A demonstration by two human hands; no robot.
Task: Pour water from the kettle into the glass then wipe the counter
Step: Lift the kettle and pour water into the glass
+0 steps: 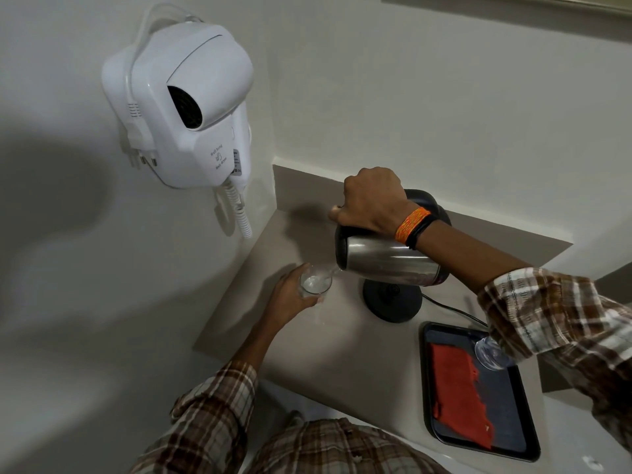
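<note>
My right hand (pixel 371 201) grips the handle of a steel kettle (pixel 390 260) with a black lid, tipped steeply to the left above its black base (pixel 393 301). Water runs from the spout into a clear glass (pixel 314 282) that stands on the beige counter (pixel 307 350). My left hand (pixel 290 297) wraps around the glass from the left side. A little water sits in the glass. A red cloth (pixel 461 395) lies in a dark tray (pixel 513 425) at the right.
A second glass (pixel 490 352) rests on the tray, partly behind my right sleeve. A black cord (pixel 451 311) runs from the base to the right. A white wall-hung hair dryer (pixel 184 104) is mounted on the left wall above the counter corner.
</note>
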